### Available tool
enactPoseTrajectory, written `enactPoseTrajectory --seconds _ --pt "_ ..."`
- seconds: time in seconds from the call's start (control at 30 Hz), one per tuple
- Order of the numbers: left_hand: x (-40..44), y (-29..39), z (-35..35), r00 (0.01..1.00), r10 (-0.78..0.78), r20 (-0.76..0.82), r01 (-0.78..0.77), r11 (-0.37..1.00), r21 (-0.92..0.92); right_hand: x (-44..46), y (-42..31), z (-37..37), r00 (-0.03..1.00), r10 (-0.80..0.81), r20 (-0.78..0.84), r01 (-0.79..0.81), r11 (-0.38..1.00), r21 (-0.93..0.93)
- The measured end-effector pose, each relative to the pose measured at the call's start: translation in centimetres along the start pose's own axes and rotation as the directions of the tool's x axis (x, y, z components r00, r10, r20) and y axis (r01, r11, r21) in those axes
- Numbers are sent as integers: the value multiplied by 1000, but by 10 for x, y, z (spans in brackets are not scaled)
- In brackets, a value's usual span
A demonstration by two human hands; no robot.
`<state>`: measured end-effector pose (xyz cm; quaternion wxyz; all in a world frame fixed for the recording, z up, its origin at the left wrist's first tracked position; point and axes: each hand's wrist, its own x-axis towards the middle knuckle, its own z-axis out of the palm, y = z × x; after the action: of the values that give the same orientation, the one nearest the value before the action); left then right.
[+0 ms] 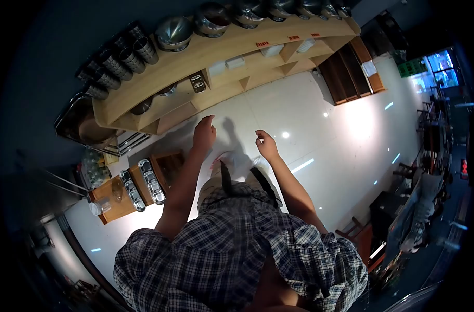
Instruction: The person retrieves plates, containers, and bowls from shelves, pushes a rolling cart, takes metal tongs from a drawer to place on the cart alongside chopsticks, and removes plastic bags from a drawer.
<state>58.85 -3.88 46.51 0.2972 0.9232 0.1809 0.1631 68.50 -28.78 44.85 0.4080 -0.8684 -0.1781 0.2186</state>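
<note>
Along glossy floor [341,156]: wooden shelf [216,49], metal bowls [212,21] atop.

Near centre, the left hand [205,134] hides its palm; the bottom edge cuts off the plaid shirt [211,255]; red lettering [262,44], upper centre, is too small to read; clutter [424,218] at right blurs.

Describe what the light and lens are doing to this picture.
Head view: strong glare whitens the floor beside the brown cabinet; head view: a soft shadow lies beside the left hand; head view: the wooden shelf looks bowed and the corners go black.
</note>
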Motion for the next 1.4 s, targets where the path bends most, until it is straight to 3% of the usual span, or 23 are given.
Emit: enactPoseTrajectory --seconds 0.2,0.23,0.3,0.47,0.57,0.63,0.7,0.9,1.03,1.1,1.2,1.27,1.33,1.4 --pt "21 21 32 990 -133 -55 134 991 26 54 34 -40 982 -187 1 186 977 -101" --pt "25 31 32 975 -224 -7 224 974 -21 64 38 -50 966 -259 -13 255 958 -130" --pt "28 52 43 942 -334 41 336 939 -68 82 53 -69 970 -239 52 243 964 -104" --pt "51 55 99 950 -273 -153 270 962 -38 147 105 -87 931 -350 107 366 903 -225" --pt "68 46 132 944 -323 -74 322 947 -25 181 133 -76 880 -460 118 474 849 -233" --pt "80 28 158 941 -326 -89 325 945 -22 212 141 -55 889 -451 80 457 862 -221" --pt "90 5 187 956 -219 -195 215 976 -42 243 158 -27 902 -422 95 432 872 -228" --pt "110 -74 283 933 -217 -287 210 976 -55 323 205 63 853 -517 -73 510 854 -100" --pt "127 -138 339 915 -190 -356 187 981 -45 372 259 120 870 -475 -130 476 879 -23" --pt "135 -162 361 907 -174 -382 163 985 -63 389 282 144 815 -557 -163 542 831 -127" --pt "139 -197 382 895 -148 -422 125 989 -80 412 301 174 729 -648 -220 632 761 -144" --pt "134 -216 394 890 -134 -435 109 991 -83 427 305 187 696 -668 -263 672 735 -91" --pt "128 -229 400 891 -214 -401 188 977 -104 446 294 195 658 -687 -308 712 701 -42" --pt "124 -232 402 887 -158 -434 147 987 -58 467 269 198 535 -790 -301 819 572 -45"
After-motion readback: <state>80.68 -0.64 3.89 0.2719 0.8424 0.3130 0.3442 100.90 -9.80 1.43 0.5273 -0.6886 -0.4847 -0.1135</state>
